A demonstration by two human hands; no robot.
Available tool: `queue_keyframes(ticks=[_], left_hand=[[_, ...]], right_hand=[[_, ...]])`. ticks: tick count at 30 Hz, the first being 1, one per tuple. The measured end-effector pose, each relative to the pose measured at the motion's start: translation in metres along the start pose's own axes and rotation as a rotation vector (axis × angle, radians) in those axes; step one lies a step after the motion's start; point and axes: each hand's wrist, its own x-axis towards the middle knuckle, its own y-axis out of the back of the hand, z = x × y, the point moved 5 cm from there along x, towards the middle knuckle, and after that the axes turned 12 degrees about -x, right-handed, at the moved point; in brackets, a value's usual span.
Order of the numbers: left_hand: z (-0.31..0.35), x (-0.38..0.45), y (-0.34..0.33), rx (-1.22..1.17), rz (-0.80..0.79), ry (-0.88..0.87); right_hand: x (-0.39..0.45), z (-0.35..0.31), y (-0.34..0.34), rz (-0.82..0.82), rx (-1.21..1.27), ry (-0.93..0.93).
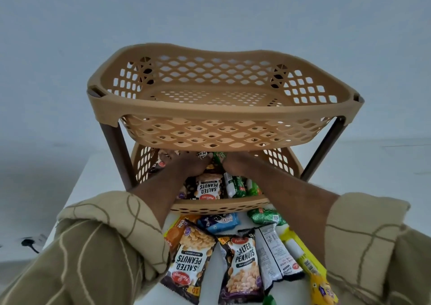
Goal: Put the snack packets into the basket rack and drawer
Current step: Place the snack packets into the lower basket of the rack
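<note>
Reaching under the empty upper basket into the lower basket of the basket rack with both hands at once, arranging snack packets there. Best done by pushing each packet flat toward the back wall, keeping the stack low so the front lip holds it in, and leaving the front row free for what waits on the worktop.

Left hand: deep in the lower basket among dark packets at the left wall, fingers curled over something, though whether pinching a packet or only pressing on it cannot be told, since the upper basket's floor covers the fingertips. Between the wrists, a salted peanuts packet lying in the basket, label upside down. Right hand: just beside the green packets, knuckles up, fingers likewise hidden, so its grip cannot be told either.

Nearer the body, on the worktop in front of the rack: an orange packet, a blue biscuit packet, two more peanut packets, a white-backed packet, a green pouch and a yellow packet, all still to be stowed.

No drawer visible anywhere. Rack legs cut off by sleeves; back of the lower basket out of sight.
</note>
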Motion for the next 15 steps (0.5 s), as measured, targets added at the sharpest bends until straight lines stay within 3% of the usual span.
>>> queue_keyframes(ticks=[5,10,15], left_hand=[[0.006,-0.024,0.014,-0.07,0.096,-0.096],[0.015,-0.061,0.023,-0.043,0.169,-0.252],[0.017,-0.112,0.025,0.002,0.308,-0.405]], right_hand=[[-0.027,0.008,0.015,0.102,0.172,0.032],[-0.08,0.005,0.019,0.266,0.001,0.106],[-0.134,0.004,0.017,0.438,-0.006,0.235]])
